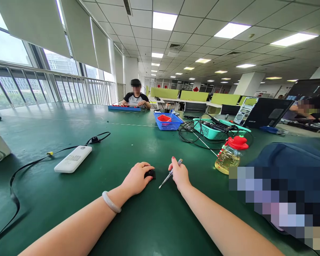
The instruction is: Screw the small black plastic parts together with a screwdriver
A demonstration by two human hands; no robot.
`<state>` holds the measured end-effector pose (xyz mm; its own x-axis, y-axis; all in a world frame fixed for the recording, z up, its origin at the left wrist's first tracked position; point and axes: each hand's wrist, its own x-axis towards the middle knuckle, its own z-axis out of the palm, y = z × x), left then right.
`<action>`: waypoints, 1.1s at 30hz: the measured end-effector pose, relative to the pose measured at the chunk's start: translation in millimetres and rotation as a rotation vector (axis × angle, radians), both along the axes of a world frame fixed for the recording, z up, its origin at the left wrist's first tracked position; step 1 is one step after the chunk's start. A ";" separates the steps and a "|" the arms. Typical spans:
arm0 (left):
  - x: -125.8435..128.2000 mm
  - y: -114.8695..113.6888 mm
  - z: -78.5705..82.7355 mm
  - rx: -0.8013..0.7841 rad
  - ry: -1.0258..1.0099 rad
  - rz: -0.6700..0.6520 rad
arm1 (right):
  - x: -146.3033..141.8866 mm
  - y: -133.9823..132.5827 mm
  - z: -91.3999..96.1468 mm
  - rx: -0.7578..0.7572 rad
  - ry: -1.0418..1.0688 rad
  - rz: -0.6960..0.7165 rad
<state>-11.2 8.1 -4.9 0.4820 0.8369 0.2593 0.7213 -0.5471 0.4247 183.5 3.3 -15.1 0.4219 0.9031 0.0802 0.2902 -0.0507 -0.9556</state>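
Observation:
My left hand (138, 177) rests low over the green tabletop (138, 220), its fingers curled round a small black object (150, 174). Most of that object is hidden under the fingers, so its kind is unclear. A light bangle (111, 202) circles the left wrist. To the right, my right hand (180, 175) grips a slim screwdriver (166, 180) with a clear handle. The screwdriver slants down to the left, its metal tip close to the table and a short way from the black object. Tip and object are apart.
A white power bank (73, 159) and a black strap (14, 193) lie left. On the right stand a red-lidded bottle (228, 158) and a dark blue bag (288, 156). Blue (168, 125) and green baskets (212, 133) with cables lie beyond. A person (136, 96) sits opposite.

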 end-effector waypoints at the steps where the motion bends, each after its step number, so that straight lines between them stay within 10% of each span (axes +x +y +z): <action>1: -0.4 0.3 -0.5 -0.012 -0.006 -0.005 | 1.6 -3.3 0.9 0.058 0.001 0.025; 11: -4.5 5.9 -3.3 -0.055 -0.051 0.056 | -12.7 -59.2 25.6 0.893 -1.130 0.730; 20: -3.1 4.0 -0.8 -0.033 -0.063 0.069 | -37.4 -74.6 21.5 0.580 -1.466 0.783; 33: -2.7 7.8 -6.0 -0.010 -0.099 0.063 | -39.6 -78.2 20.0 0.726 -1.357 0.559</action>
